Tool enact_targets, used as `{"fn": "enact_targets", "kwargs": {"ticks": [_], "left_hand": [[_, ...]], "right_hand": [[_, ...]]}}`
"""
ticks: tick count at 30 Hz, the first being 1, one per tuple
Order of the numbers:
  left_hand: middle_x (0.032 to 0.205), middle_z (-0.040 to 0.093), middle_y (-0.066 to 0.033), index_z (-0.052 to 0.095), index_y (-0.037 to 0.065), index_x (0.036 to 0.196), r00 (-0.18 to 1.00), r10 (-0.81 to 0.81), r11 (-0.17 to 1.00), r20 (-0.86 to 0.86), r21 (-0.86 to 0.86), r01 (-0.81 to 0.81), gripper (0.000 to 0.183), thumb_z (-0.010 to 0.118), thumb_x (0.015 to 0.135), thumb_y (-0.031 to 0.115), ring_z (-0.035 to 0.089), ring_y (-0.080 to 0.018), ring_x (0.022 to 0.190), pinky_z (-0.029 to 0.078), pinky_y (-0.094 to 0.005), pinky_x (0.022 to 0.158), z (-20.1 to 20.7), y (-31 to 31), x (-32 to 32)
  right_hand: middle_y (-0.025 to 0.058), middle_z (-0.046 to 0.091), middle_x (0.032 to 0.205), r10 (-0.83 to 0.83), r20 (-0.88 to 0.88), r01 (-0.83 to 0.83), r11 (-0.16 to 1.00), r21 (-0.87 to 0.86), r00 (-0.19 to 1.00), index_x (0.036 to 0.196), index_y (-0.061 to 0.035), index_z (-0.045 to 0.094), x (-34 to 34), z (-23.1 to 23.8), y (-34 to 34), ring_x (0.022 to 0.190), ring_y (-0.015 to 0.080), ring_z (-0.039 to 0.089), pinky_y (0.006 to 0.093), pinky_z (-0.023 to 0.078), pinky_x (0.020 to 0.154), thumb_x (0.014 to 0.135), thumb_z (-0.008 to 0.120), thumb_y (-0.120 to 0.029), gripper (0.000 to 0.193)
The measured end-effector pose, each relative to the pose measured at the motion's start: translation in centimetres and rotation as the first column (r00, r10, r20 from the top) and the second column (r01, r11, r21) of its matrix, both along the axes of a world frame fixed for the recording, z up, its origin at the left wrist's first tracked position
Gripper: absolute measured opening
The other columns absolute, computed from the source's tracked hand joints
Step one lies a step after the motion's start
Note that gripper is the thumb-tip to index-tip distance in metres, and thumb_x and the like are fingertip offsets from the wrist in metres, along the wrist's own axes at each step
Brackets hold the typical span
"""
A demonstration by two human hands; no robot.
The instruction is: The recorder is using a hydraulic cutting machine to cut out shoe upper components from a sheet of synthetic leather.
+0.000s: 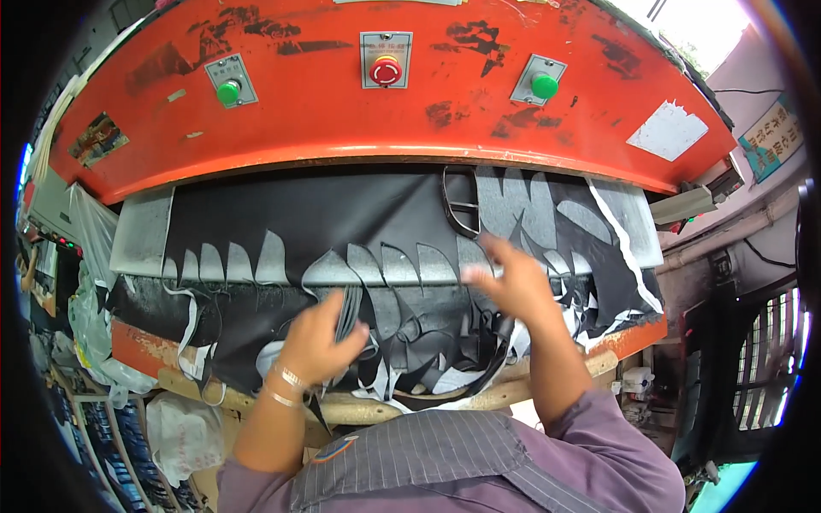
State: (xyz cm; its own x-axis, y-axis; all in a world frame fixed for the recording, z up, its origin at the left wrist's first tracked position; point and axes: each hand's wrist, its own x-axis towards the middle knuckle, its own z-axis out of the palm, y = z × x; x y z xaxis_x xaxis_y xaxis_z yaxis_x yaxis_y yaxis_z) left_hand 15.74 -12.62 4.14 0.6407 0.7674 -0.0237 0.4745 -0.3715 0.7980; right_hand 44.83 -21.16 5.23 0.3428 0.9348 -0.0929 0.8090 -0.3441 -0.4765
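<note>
At lower centre, our left hand (321,340) grasps a stack of thin, dark-grey flat pieces (349,313). Right of centre, our right hand (517,282), fingers parted, is just below the curved, dark metal die (450,203).

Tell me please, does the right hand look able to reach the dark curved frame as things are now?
Yes, most likely: the right hand looks empty and is close to the near end of the dark curved frame, with nothing visible blocking the way.
</note>
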Motion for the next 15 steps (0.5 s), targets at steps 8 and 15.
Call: {"fn": "enact_targets", "kwargs": {"ticks": [8,15], "left_hand": [[0.141,0.043,-0.0225,0.054,-0.003,0.102,0.953,-0.162,0.861,-0.257,0.434,0.264,0.045,0.069,0.072,0.027,0.038,-0.0371,0.133,0.027,-0.0468,0.112,-7.9,5.2,9.7],[0.143,0.041,-0.023,0.055,-0.003,0.1,0.948,-0.276,0.877,-0.159,0.363,0.316,0.045,0.069,0.07,0.027,0.033,-0.0374,0.137,0.023,-0.0494,0.113,-8.9,5.0,8.9]], "right_hand": [[0.0316,0.057,0.118,-0.225,0.212,0.239,0.97,-0.046,0.951,0.145,-0.0034,0.026,3.8,-6.9,13.7,0.113,0.0426,0.055,0.0451,0.045,0.094,0.076,0.066,-0.054,0.095],[0.0098,0.055,0.096,-0.28,-0.432,0.323,0.946,0.027,0.857,0.144,-0.0064,0.029,11.4,-3.9,7.6,0.087,0.0186,0.056,0.0309,0.045,0.077,0.074,0.074,-0.025,0.085]]}}
